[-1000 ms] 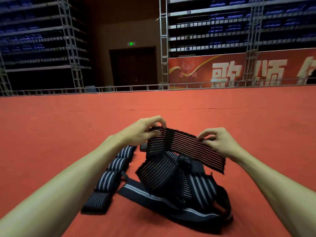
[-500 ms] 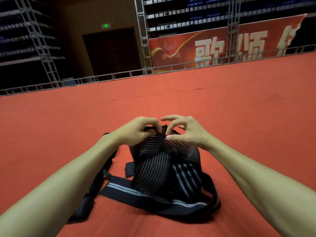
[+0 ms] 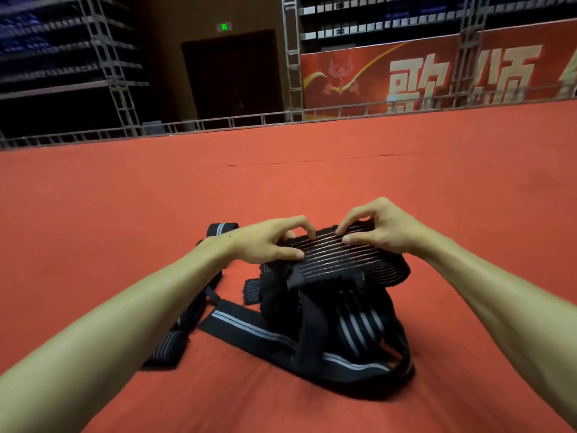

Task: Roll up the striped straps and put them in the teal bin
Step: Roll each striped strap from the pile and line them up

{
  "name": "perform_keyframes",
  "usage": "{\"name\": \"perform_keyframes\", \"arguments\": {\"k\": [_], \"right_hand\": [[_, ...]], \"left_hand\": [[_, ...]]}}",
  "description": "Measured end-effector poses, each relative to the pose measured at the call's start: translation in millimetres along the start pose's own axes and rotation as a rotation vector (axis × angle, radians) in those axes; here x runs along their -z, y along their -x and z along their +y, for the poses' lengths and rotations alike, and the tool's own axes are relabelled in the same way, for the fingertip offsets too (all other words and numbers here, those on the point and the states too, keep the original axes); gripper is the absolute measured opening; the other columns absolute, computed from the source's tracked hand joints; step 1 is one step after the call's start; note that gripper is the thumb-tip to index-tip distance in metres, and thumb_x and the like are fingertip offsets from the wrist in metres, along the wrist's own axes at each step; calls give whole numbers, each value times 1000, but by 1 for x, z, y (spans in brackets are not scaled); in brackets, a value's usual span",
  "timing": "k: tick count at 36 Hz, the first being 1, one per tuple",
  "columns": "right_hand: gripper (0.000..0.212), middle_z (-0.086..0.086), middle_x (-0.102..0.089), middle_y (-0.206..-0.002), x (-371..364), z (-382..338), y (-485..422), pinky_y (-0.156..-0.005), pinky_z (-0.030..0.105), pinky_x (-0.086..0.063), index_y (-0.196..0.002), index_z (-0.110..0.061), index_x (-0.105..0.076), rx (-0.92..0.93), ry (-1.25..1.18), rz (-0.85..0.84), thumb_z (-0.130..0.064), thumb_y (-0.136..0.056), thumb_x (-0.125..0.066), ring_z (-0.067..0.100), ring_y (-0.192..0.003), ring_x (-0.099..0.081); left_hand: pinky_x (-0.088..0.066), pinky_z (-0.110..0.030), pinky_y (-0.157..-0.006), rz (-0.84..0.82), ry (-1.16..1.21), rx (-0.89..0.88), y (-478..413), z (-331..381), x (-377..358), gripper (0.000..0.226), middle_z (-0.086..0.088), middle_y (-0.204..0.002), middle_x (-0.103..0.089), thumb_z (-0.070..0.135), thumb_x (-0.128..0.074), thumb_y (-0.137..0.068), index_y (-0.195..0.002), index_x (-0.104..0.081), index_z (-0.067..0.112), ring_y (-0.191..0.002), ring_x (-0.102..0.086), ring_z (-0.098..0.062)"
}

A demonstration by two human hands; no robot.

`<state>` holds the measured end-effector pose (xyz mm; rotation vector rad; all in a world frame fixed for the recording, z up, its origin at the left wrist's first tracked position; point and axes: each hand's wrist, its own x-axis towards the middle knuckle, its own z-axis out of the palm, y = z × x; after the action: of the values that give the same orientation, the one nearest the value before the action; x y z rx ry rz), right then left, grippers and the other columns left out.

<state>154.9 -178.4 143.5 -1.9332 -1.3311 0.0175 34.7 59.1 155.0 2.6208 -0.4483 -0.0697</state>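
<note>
A black strap with thin pale stripes [image 3: 334,260] is held above a heap of dark striped straps [image 3: 337,332] on the red floor. My left hand [image 3: 265,242] pinches its left end, thumb below and fingers curled on top. My right hand [image 3: 381,228] grips the right part, fingertips pressing on the stripes. The strap looks partly folded or rolled between the hands. Rolled straps [image 3: 168,345] lie in a row under my left forearm, with one more roll [image 3: 220,229] beyond my left wrist. No teal bin is in view.
Red carpet floor [image 3: 312,182] stretches all around the heap. A low metal railing [image 3: 218,123] bounds it at the back, with scaffold towers, dark stands and a red banner [image 3: 437,76] behind.
The hands spread the strap wide, came together at its top, and now sit slightly apart again with the strap bunched shorter between them. The view shifted.
</note>
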Motion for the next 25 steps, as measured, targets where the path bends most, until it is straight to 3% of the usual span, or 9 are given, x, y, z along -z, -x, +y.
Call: {"name": "perform_keyframes", "arguments": {"k": [6,9,12,16,19,23,25], "right_hand": [[17,-9,-73,-90,-6,2,4,-82,18,-48,-88,-22,-74,-21,-10,-2,-8,-80,-80,-2,-84,-66],[14,-10,-72,-87,-17,-7,-3,-88,24,-52,-88,-20,-73,-19,-72,-34,-12,-79,-81,0,-85,-66],[15,-2,-71,-86,-31,-16,-11,-84,30,-51,-86,-15,-70,23,-85,-27,-13,-78,-83,6,-84,-64],[14,-10,-71,-82,-40,-19,-14,-78,14,-45,-85,-17,-72,37,-81,-6,-9,-77,-82,-5,-79,-63],[11,-15,-72,-84,-41,-18,-13,-78,6,-42,-90,-13,-78,30,-50,-30,-6,-82,-78,-10,-79,-64],[17,-1,-76,-94,-41,-18,-9,-82,12,-48,-99,-11,-78,22,-20,-40,-6,-83,-76,2,-88,-69],[18,-2,-76,-96,-42,-18,-8,-85,14,-48,-100,-11,-78,31,-3,-37,-7,-82,-77,6,-92,-69]], "left_hand": [[-37,-27,-64,119,-95,-77,-3,0,2,22,-9,-74,-55,23,-62,-97,-118,-58,19,-64,-42,-10],[-41,-29,-67,152,-102,-116,-5,10,3,20,-8,-77,-59,17,-62,-96,-115,-59,11,-68,-48,-18],[-42,-22,-70,179,-114,-131,-5,14,6,18,3,-82,-62,17,-63,-96,-112,-57,9,-72,-52,-8],[-45,-33,-76,139,-160,-81,1,9,4,25,-8,-92,-65,23,-65,-95,-112,-51,10,-83,-56,-24],[-42,-26,-73,66,-213,-18,7,0,2,26,2,-92,-59,29,-67,-93,-105,-49,15,-83,-51,-17],[-35,-27,-65,15,-259,20,8,-2,-1,23,13,-79,-49,29,-66,-94,-90,-44,22,-72,-45,-8],[-36,-30,-69,10,-309,30,7,1,-3,22,15,-78,-45,31,-63,-95,-90,-43,22,-80,-42,-12]]}}
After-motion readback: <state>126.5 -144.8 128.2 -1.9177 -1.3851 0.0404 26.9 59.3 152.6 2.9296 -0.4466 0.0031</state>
